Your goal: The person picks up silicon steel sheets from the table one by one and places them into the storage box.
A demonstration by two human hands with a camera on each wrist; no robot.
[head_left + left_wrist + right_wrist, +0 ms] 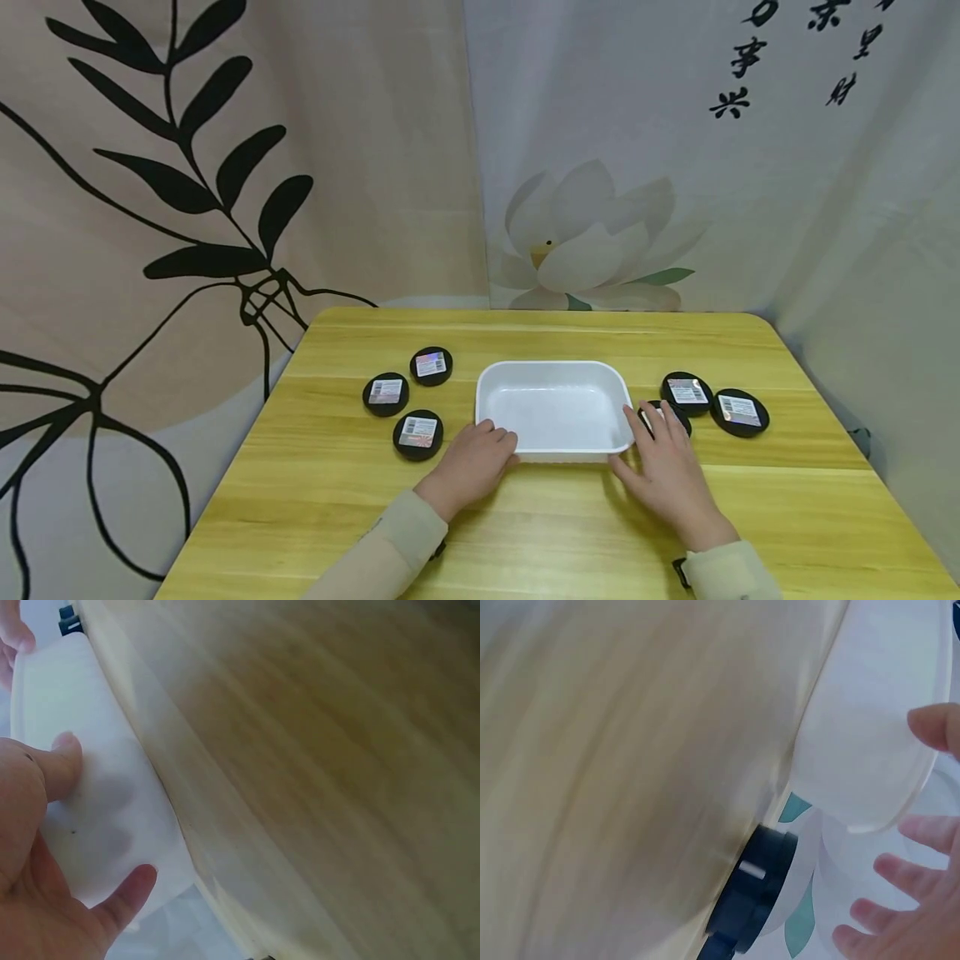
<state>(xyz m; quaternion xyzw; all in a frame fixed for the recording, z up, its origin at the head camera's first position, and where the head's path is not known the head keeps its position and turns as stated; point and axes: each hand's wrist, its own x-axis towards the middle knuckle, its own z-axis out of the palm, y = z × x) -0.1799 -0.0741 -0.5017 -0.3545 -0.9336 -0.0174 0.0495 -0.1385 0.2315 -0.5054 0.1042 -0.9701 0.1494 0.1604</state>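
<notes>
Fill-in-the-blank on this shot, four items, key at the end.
The tray is ____ in color.
The discs left of it number ____.
The left hand touches the tray near its near ____ corner.
Apart from their labels, the discs' tops are ____ in color.

Missing words: white; three; left; black.

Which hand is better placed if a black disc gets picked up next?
Probably the right hand: in the head view its spread fingers partly cover a black disc beside the white tray. The left hand holds the tray's near left corner, and its nearest disc lies clear of its fingers.
</notes>
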